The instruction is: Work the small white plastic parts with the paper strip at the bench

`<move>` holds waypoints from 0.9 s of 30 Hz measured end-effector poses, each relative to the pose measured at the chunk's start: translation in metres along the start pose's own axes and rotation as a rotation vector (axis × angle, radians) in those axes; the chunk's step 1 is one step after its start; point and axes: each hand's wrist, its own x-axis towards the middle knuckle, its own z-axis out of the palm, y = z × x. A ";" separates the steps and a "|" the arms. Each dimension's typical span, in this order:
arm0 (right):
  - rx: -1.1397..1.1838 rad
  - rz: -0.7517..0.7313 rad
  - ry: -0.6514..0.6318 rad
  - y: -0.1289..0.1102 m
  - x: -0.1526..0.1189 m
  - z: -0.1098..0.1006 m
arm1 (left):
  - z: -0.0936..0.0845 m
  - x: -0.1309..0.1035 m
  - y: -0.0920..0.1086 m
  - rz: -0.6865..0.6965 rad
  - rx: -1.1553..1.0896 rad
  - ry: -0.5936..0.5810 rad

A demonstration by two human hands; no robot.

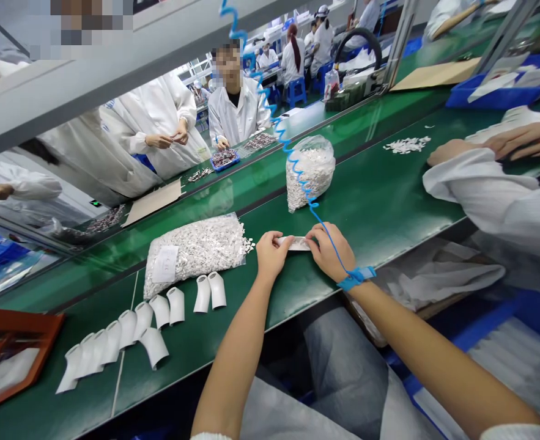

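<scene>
My left hand (272, 252) and my right hand (331, 249) hold a white piece (298, 244) between them, above the green table near its front edge. Each hand pinches one end with thumb and fingers. A blue band with a coiled blue cord (313, 211) circles my right wrist. Left of my hands lies a clear bag of small white parts (196, 247), some spilling from its open end. Several white curved tube-like pieces (127, 329) stand in a row in front of that bag, with one (153, 348) apart from the row.
Another bag of white bits (310, 170) stands beyond my hands. At right, a person's hands (521, 142) work near a small white pile (407, 145). A red-brown tray (44, 342) sits at far left. A metal beam crosses above; people sit across the line.
</scene>
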 end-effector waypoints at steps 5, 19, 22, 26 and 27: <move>-0.019 -0.018 -0.021 0.000 0.000 0.000 | 0.000 0.000 -0.001 -0.004 0.019 -0.011; -0.022 -0.033 -0.041 -0.001 0.000 -0.002 | 0.000 -0.001 -0.002 -0.022 0.019 -0.027; -0.013 -0.022 -0.029 -0.002 -0.001 -0.002 | 0.000 -0.001 -0.001 -0.024 0.013 -0.033; 0.002 -0.021 -0.013 -0.004 -0.001 -0.003 | 0.000 -0.001 -0.001 -0.026 0.019 -0.039; -0.006 -0.025 -0.016 -0.004 -0.001 -0.003 | 0.000 -0.001 -0.001 -0.027 0.020 -0.038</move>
